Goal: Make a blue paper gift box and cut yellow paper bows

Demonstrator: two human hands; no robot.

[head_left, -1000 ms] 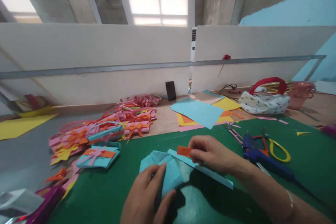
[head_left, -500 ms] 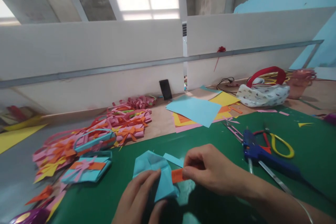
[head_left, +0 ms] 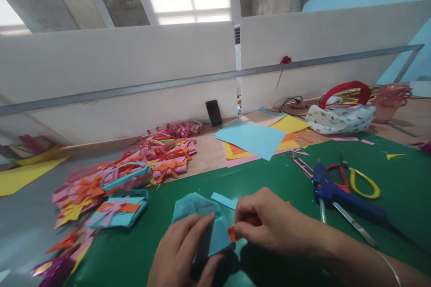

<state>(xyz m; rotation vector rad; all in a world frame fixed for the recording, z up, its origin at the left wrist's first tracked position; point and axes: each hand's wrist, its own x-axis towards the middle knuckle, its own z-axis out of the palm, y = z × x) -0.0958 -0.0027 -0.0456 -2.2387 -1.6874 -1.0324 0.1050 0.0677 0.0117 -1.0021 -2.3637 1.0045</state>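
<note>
My left hand (head_left: 186, 249) grips a folded piece of light blue paper (head_left: 220, 235) low in the middle of the view, its fingers lying over the front. Between the thumb and fingers of my right hand (head_left: 266, 222) is an orange paper strip (head_left: 231, 234), whose end meets the right edge of the blue fold. Most of the strip is hidden by the hand. Just behind, a narrow blue paper strip (head_left: 224, 200) lies on the green mat (head_left: 161, 251).
Right of my hands lie a blue glue gun (head_left: 343, 199), red-and-yellow-handled scissors (head_left: 365, 184) and tweezers (head_left: 301, 166). Coloured paper sheets (head_left: 251, 139) are stacked behind. At left are a blue paper bag with a pink bow (head_left: 117, 210) and several pink ones (head_left: 171, 166). A phone (head_left: 213, 113) leans on the panel.
The orange strip shows less beyond my right fingertips, and its end sits closer to the blue fold's edge. My left hand and the blue paper appear shifted slightly right.
</note>
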